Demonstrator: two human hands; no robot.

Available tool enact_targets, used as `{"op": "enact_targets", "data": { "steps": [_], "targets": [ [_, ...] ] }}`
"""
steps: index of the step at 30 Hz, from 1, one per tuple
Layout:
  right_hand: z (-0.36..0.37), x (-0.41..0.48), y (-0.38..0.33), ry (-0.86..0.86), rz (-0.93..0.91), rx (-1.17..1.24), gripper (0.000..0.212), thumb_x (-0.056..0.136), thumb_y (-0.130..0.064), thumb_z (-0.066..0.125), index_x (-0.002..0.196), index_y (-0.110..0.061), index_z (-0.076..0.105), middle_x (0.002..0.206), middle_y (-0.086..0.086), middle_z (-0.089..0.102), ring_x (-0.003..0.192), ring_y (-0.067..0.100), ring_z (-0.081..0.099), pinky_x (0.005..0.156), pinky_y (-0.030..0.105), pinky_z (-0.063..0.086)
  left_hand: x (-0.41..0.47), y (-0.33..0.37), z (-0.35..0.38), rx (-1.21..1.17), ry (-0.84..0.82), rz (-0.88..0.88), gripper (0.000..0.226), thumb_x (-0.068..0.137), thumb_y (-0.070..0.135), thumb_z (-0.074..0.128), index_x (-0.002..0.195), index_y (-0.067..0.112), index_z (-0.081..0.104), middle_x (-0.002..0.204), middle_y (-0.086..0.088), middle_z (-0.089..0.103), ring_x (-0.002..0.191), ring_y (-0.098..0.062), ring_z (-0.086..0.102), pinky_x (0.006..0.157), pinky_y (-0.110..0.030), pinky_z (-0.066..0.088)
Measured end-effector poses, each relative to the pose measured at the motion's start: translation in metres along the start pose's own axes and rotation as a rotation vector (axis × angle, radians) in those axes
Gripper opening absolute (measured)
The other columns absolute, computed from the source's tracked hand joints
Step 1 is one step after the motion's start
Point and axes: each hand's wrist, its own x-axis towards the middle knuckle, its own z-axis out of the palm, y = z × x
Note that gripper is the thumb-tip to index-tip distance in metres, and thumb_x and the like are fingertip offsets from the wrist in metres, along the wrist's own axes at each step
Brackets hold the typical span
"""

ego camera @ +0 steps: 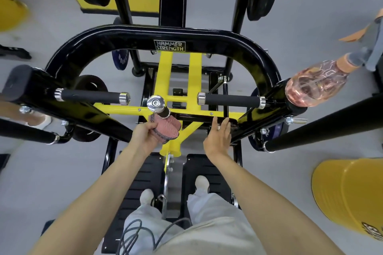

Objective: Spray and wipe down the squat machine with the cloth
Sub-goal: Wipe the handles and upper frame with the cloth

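The single wide-angle camera, worn on the person's head, looks forward and steeply down from close above the squat machine [164, 72], its view reaching from the black frame [116, 34] ahead to the footplates [217, 172] and the person's own legs [209, 211] directly beneath.

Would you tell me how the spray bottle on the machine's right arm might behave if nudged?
The spray bottle looks clear plastic with pink liquid, so probably light. It sits tilted on the black pad, so a nudge may topple it.
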Motion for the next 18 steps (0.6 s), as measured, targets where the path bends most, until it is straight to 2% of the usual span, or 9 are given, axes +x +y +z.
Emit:
{"op": "enact_targets", "data": {
  "steps": [5, 7, 8, 9, 11, 13, 16, 18],
  "targets": [
    [0.002, -0.002, 0.006, 0.007, -0.016, -0.042, 0.086, 0.09, -0.007, 0.056, 0.154, -0.02, 0.001, 0.158, 0.018, -0.014, 0.147, 0.034, -0.007, 0.117, 0.045, 0.021, -0.005, -0.014, -0.006, -0.112, 0.013, 0.0, 0.04, 0.096, -0.001, 0.032, 0.132, 0.006, 0.046, 0.126, -0.017, 0.058, 0.111, -0.032, 0.059, 0.102, -0.055, 0.038],
    [0.0, -0.001, 0.007, -0.004, -0.012, -0.02, 0.085, 0.09, -0.005, 0.055, 0.153, -0.021, 0.001, 0.158, 0.018, -0.014, 0.147, 0.033, -0.006, 0.117, 0.043, 0.022, -0.008, -0.025, -0.001, -0.056, 0.036, -0.015, 0.04, 0.096, -0.001, 0.033, 0.134, 0.005, 0.045, 0.13, -0.018, 0.055, 0.119, -0.033, 0.054, 0.108, -0.053, 0.034],
    [0.0, -0.001, 0.008, -0.007, -0.01, -0.002, 0.084, 0.09, -0.005, 0.054, 0.153, -0.021, 0.001, 0.158, 0.017, -0.014, 0.147, 0.032, -0.006, 0.117, 0.042, 0.022, -0.011, -0.032, 0.006, 0.015, 0.055, -0.03, 0.037, 0.096, -0.002, 0.034, 0.13, 0.003, 0.046, 0.126, -0.018, 0.056, 0.117, -0.031, 0.054, 0.109, -0.048, 0.034],
    [-0.002, -0.001, 0.009, -0.006, -0.011, 0.02, 0.083, 0.09, -0.004, 0.053, 0.153, -0.02, 0.002, 0.159, 0.016, -0.012, 0.147, 0.031, -0.004, 0.118, 0.042, 0.021, -0.015, -0.039, 0.016, 0.086, 0.065, -0.043, 0.034, 0.095, -0.004, 0.035, 0.126, 0.003, 0.048, 0.118, -0.017, 0.058, 0.111, -0.029, 0.054, 0.105, -0.044, 0.037],
    [-0.006, 0.0, 0.013, 0.016, -0.023, 0.083, 0.081, 0.09, -0.001, 0.052, 0.153, -0.018, 0.004, 0.16, 0.014, -0.004, 0.148, 0.029, -0.001, 0.119, 0.04, 0.017, -0.022, -0.049, 0.04, 0.27, 0.038, -0.003, 0.032, 0.094, -0.006, 0.036, 0.119, 0.005, 0.052, 0.106, -0.014, 0.061, 0.103, -0.028, 0.056, 0.088, -0.038, 0.046],
    [-0.011, 0.003, 0.021, 0.05, -0.047, 0.163, 0.078, 0.09, 0.002, 0.049, 0.153, -0.015, 0.007, 0.16, 0.011, 0.008, 0.148, 0.024, 0.003, 0.119, 0.038, 0.014, -0.022, -0.052, 0.065, 0.55, -0.016, 0.166, 0.026, 0.094, -0.003, 0.04, 0.11, 0.011, 0.055, 0.099, -0.011, 0.062, 0.096, -0.027, 0.058, 0.076, -0.034, 0.046],
    [-0.018, 0.007, 0.037, 0.091, -0.077, 0.206, 0.071, 0.09, 0.005, 0.046, 0.152, -0.012, 0.016, 0.158, 0.007, 0.021, 0.148, 0.021, 0.008, 0.12, 0.036, 0.016, -0.014, -0.053, 0.095, 0.891, -0.088, 0.545, 0.017, 0.098, 0.01, 0.043, 0.086, 0.019, 0.05, 0.084, -0.007, 0.059, 0.079, -0.022, 0.056, 0.067, -0.038, 0.046],
    [-0.019, 0.009, 0.049, 0.082, -0.063, 0.213, 0.068, 0.091, 0.003, 0.047, 0.152, -0.011, 0.019, 0.158, 0.009, 0.019, 0.147, 0.022, 0.009, 0.119, 0.036, 0.019, -0.006, -0.061, 0.103, 1.104, -0.032, 0.76, 0.015, 0.097, 0.006, 0.04, 0.089, 0.017, 0.047, 0.086, -0.008, 0.058, 0.079, -0.025, 0.056, 0.063, -0.04, 0.043]
  ]
}}
